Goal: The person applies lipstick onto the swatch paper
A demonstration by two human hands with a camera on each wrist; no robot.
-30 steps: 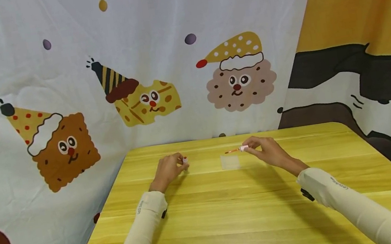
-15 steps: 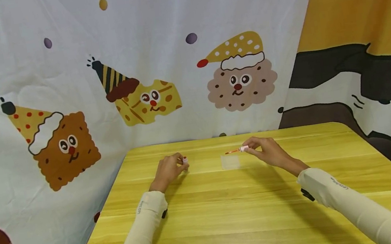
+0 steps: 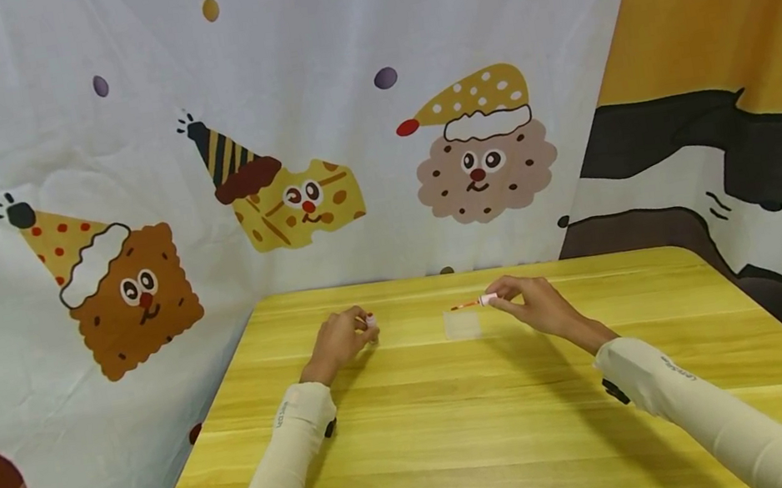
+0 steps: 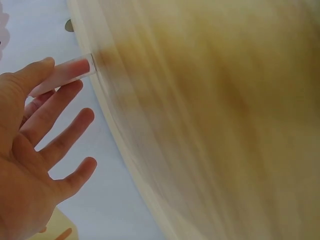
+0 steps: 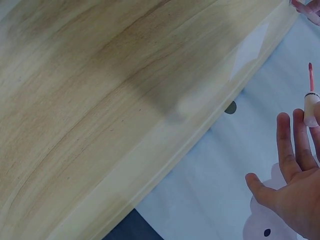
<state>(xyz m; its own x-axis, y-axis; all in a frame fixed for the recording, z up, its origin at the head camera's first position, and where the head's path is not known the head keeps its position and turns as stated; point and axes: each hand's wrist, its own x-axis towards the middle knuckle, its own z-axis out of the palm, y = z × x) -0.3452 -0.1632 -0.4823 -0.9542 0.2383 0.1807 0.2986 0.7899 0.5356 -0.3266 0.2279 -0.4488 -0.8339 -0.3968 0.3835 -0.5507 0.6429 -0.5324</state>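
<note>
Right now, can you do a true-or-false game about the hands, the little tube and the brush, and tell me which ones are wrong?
1. The left hand holds a little tube. True.
2. The right hand holds a brush by its cap. True.
3. The brush is down inside the tube. False: it is out, apart from the tube.
4. A pale square lies on the table. True.
5. The left hand touches the pale square. False: the square lies apart from it.
6. Nothing is drawn behind the table. False: the cloth there shows cartoon food.
</note>
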